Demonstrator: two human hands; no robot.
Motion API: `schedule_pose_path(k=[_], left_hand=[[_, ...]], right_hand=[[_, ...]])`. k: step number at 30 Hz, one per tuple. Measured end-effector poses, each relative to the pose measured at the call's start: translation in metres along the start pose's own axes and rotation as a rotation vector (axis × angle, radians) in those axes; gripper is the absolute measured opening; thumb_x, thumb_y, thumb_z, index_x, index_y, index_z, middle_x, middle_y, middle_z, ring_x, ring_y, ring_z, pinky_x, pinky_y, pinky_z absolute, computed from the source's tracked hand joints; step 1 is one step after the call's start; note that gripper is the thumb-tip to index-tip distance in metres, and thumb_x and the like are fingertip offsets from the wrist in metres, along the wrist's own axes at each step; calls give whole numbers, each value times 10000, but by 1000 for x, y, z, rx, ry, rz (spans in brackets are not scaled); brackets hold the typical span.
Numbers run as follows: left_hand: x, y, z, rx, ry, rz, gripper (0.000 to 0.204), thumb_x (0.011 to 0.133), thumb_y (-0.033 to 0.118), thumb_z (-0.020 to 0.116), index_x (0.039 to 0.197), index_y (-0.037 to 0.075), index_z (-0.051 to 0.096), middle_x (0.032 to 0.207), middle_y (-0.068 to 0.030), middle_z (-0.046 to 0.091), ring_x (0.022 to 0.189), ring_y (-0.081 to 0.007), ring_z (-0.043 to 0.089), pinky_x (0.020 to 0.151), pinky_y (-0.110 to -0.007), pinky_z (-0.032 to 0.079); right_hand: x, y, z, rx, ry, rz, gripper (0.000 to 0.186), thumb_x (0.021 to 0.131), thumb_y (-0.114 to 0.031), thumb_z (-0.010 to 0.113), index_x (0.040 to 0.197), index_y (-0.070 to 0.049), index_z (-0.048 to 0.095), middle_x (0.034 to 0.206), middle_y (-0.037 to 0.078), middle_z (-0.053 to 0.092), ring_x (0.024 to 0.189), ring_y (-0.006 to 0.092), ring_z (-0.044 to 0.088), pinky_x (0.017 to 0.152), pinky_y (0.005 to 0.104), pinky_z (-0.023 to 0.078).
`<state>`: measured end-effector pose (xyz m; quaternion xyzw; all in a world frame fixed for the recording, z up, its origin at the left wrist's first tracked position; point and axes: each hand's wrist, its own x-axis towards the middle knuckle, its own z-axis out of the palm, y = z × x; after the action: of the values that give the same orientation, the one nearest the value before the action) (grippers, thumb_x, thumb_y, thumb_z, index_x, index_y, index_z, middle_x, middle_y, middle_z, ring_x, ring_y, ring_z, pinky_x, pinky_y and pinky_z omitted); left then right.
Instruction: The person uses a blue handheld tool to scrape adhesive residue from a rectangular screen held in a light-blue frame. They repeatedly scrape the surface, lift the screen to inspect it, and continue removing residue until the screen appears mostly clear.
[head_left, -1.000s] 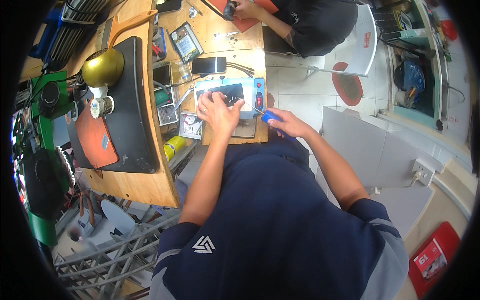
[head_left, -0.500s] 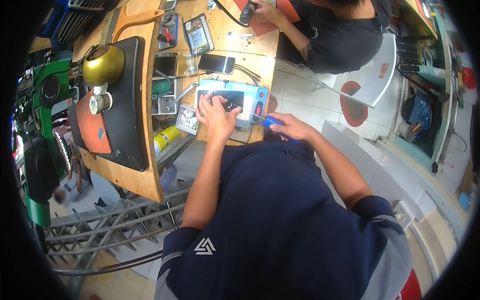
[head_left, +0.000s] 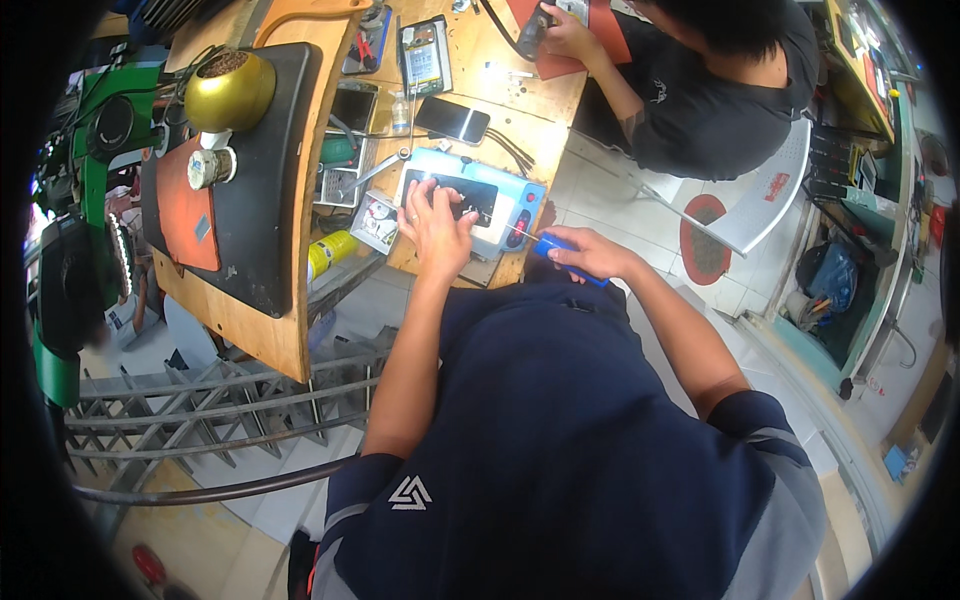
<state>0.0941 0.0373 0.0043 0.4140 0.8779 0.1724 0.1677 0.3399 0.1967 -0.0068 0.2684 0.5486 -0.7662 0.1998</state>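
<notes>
A light blue device (head_left: 519,192) with a pale top plate stands at the front of the wooden bench. On that plate lies a dark, phone-sized panel (head_left: 482,200). My left hand (head_left: 438,232) rests on the panel with its fingers apart, covering part of it. It appears to grip nothing. To the right, just off the bench edge, my right hand (head_left: 594,254) is closed round the blue handle of a screwdriver (head_left: 553,243). The thin shaft points left toward the device's near right corner; whether the tip touches is too small to tell.
A phone (head_left: 452,120) lies behind the device. A small white tray (head_left: 377,222) and a yellow spray can (head_left: 333,252) are at the left. Farther left, a gold pot (head_left: 228,90) stands on a black mat. A co-worker (head_left: 715,100) sits at the far right beside a chair (head_left: 765,195).
The view has shifted slightly, so the bench sits a little differently in the picture. My left hand stays on the panel, and my right hand still holds the screwdriver.
</notes>
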Motion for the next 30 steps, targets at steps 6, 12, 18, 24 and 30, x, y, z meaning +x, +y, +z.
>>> schedule_pose_path(k=[6, 12, 18, 24, 30], left_hand=[[0, -2, 5, 20, 89, 40, 274, 931, 243, 755, 1122, 116, 607, 1472, -174, 465, 1525, -407, 310, 1182, -690, 177], [-3, 0, 12, -15, 143, 56, 363, 905, 309, 783, 1135, 104, 591, 1461, -180, 469, 1519, -414, 317, 1184, -685, 170], [1, -18, 2, -42, 84, 72, 363, 886, 225, 772, 1177, 114, 586, 1456, -132, 511, 1526, -363, 336, 1194, -650, 172], [-3, -9, 4, -83, 135, 87, 422, 918, 345, 772, 1208, 101, 584, 1476, -151, 495, 1502, -369, 360, 1198, -613, 160], [0, -6, 7, -54, 190, 116, 424, 891, 316, 788, 1193, 102, 581, 1424, -148, 512, 1446, -372, 397, 1193, -600, 175]], right_hand=[[5, -5, -6, -55, 12, -37, 479, 1079, -250, 582, 1522, -86, 503, 917, 62, 650, 636, 139, 628, 593, 311, 536], [4, -9, -3, -82, -26, -19, 492, 1080, -273, 584, 1539, -117, 500, 898, 58, 635, 629, 140, 629, 594, 313, 541], [4, -14, -2, -143, -20, -11, 500, 1083, -289, 580, 1548, -129, 492, 896, 61, 631, 627, 151, 631, 596, 316, 545], [4, -14, 3, -152, 16, -14, 486, 1083, -291, 580, 1529, -115, 504, 868, 64, 625, 619, 154, 626, 602, 326, 541], [-2, -19, 3, -95, 52, 16, 503, 1080, -279, 585, 1537, -89, 493, 883, 64, 633, 637, 142, 619, 615, 316, 539]])
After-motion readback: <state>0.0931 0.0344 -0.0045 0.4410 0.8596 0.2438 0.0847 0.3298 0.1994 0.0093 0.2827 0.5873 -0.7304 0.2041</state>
